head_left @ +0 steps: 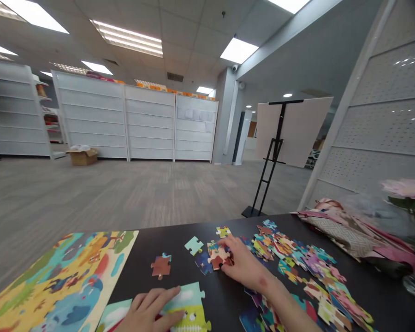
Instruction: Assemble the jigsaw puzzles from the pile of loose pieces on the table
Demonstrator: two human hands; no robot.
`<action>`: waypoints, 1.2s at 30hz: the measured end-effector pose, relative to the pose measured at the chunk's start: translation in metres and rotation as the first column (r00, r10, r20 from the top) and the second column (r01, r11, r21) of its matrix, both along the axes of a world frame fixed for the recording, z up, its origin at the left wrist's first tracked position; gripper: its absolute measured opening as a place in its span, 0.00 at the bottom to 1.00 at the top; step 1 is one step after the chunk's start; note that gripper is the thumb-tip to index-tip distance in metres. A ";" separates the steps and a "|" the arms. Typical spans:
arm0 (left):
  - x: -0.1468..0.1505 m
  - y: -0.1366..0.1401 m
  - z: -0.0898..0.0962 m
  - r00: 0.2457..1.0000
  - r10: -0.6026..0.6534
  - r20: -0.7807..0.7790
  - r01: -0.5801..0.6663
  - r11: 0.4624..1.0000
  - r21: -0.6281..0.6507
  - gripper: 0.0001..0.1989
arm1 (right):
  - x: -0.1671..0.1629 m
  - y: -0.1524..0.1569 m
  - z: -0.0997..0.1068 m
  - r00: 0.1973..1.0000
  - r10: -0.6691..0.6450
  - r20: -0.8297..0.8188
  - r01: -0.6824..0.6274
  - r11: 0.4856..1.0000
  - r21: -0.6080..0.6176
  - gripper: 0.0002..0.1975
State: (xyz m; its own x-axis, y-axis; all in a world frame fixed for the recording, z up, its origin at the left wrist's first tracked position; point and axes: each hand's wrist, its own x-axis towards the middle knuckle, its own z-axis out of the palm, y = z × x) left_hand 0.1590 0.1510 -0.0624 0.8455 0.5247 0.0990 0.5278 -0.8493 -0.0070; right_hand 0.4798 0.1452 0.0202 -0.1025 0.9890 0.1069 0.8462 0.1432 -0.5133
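My left hand (151, 312) lies flat with its fingers spread over joined puzzle pieces (190, 297) at the table's near edge; they show sky, a cloud and a yellow-green figure. Further out, the fingers and thumb of my right hand (244, 263) close around a peach-and-red puzzle piece (216, 256). A dark blue piece (204, 263) is right beside that one, partly tucked against it. Close by are a pale green piece (193, 246), a yellow piece (223, 231) and, to the left, a brown piece (161, 266).
A heap of loose puzzle pieces (307, 263) spreads over the right of the black table (138, 272). The illustrated picture sheet (69, 286) covers the left side. A pink patterned bag (349, 235) and a flower (406, 188) stand at the far right. An easel (273, 152) is beyond the table.
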 end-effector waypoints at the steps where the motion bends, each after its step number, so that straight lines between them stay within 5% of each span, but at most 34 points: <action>1: -0.001 -0.002 -0.001 0.999 0.019 0.028 -0.019 1.000 0.002 0.25 | -0.001 -0.001 0.001 1.000 0.015 -0.018 -0.015 1.000 -0.004 0.28; 5: -0.004 -0.009 0.004 0.990 0.042 0.136 -0.037 0.999 -0.040 0.22 | -0.002 0.001 0.000 0.994 0.035 -0.105 -0.032 0.999 0.029 0.26; 9: -0.003 -0.002 0.002 0.999 0.006 0.037 0.000 0.990 -0.144 0.24 | 0.013 0.012 -0.004 0.906 -0.093 -0.413 0.153 0.982 0.114 0.14; 15: 0.000 -0.003 0.023 0.999 -0.005 0.040 0.014 0.972 -0.234 0.26 | 0.035 0.024 0.000 0.777 -0.191 -0.601 0.330 0.935 0.130 0.24; 19: 0.001 -0.021 0.067 1.000 0.027 0.015 -0.021 0.947 -0.319 0.33 | 0.022 0.016 0.003 0.768 -0.144 -0.624 0.219 0.975 0.044 0.28; 22: 0.000 -0.030 0.090 0.992 0.099 0.078 -0.067 0.940 -0.335 0.35 | 0.004 0.004 0.007 0.774 -0.054 -0.631 -0.026 0.993 -0.117 0.24; 24: -0.002 -0.033 0.095 0.987 0.114 0.109 -0.069 0.934 -0.351 0.34 | -0.006 -0.005 0.010 0.756 0.030 -0.654 -0.255 0.933 -0.252 0.22; 26: -0.005 -0.033 0.094 0.987 0.109 0.121 -0.059 0.931 -0.362 0.34 | -0.015 -0.013 0.013 0.734 0.090 -0.673 -0.442 0.816 -0.373 0.20; 29: -0.007 -0.032 0.091 0.986 0.121 0.114 -0.071 0.927 -0.369 0.32 | -0.021 -0.022 0.014 0.753 0.120 -0.647 -0.544 0.668 -0.509 0.18; 36: -0.006 -0.031 0.089 0.983 0.117 0.145 -0.055 0.925 -0.375 0.30 | -0.018 -0.025 0.012 0.834 0.142 -0.533 -0.506 0.579 -0.639 0.16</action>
State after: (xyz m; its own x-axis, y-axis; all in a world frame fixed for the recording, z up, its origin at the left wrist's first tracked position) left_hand 0.1527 0.1205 0.0269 0.7845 0.6199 0.0165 0.5662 -0.7269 0.3886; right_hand 0.4616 0.1204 0.0321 -0.5629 0.6440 -0.5181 0.5217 -0.2094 -0.8270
